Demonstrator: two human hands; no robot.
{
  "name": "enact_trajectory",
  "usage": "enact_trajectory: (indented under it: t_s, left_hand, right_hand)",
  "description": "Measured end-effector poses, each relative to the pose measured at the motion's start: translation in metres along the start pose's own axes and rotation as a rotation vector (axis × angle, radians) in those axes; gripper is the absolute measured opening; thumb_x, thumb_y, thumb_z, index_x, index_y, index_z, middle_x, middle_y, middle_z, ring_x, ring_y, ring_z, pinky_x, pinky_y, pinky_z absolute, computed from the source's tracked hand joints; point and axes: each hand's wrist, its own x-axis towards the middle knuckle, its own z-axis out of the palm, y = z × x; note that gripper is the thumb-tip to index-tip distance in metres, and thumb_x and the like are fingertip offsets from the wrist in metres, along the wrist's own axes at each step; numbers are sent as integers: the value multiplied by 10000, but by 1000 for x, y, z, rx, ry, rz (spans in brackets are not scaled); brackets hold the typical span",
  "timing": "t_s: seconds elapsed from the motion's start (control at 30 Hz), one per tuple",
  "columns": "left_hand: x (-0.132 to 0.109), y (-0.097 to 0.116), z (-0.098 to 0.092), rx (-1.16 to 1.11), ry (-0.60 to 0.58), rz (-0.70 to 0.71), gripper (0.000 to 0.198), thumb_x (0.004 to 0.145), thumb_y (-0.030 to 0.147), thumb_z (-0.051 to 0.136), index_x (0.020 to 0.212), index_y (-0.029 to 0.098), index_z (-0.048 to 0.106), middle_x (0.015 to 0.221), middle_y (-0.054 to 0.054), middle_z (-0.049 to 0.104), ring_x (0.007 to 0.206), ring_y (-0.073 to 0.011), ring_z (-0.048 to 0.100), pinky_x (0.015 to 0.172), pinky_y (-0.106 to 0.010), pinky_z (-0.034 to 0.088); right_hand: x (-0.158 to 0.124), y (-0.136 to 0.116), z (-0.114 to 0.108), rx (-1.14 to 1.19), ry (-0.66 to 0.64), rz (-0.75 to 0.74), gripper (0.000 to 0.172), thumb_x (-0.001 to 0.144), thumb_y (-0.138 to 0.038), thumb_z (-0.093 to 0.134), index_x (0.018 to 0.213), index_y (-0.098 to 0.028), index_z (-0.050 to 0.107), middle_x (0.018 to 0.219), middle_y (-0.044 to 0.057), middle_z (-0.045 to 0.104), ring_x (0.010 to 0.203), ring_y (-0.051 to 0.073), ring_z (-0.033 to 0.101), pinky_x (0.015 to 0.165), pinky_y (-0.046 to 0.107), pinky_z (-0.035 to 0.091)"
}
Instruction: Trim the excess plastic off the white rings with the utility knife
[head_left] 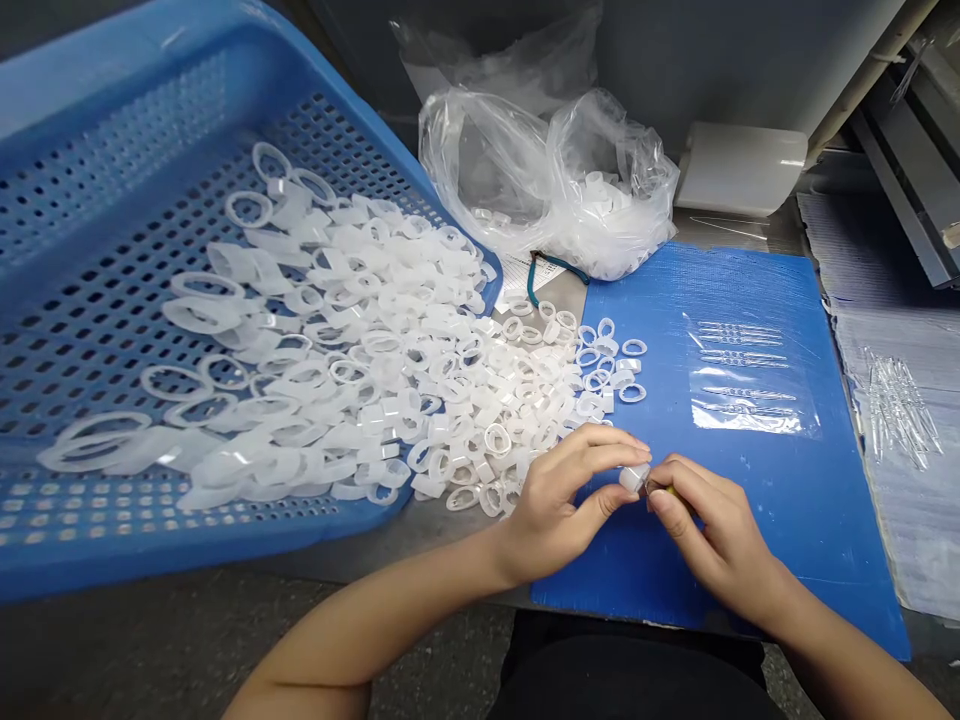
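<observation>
My left hand (562, 495) pinches a translucent white plastic ring (634, 477) between thumb and fingers. Close beside it, my right hand (716, 525) is closed on a small tool (661, 488) with a yellowish handle; most of the tool is hidden by the fingers. The tool's front end is near the ring, and I cannot tell whether they touch. Both hands are above a blue mat (652, 580). A heap of similar rings (510, 390) lies just left of the mat, with several loose rings spread onto its edge.
A blue perforated basket (300, 40), tipped toward the table, spills rings from the left. Clear plastic bags (555, 170) with some rings stand behind. A flat clear packet (750, 380) of thin pieces lies on the mat. More thin clear pieces (900, 410) rest on white sheets (900, 520) at right.
</observation>
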Motion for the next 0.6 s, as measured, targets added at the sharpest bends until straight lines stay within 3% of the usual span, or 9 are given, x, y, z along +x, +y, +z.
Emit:
enact_trajectory:
  t_s: [0.2, 0.6]
  left_hand:
    - [0, 2, 0, 104, -3, 73, 250, 880, 94, 575, 1119, 157, 614, 996, -100, 688, 960, -175, 663, 836, -292, 567]
    - [-2, 1, 0, 151, -14, -4, 231, 882, 122, 573, 1111, 138, 596, 1027, -125, 681, 990, -196, 651, 869, -331, 562]
  right_hand:
    - [3, 2, 1, -43, 9, 2, 199, 991, -205, 397, 853, -199, 541, 671, -3, 563, 557, 129, 528, 522, 233, 395]
    - [-1, 8, 9, -235, 112, -29, 204, 988, -205, 399, 875, -176, 565, 683, 26, 586, 552, 138, 527, 538, 246, 389]
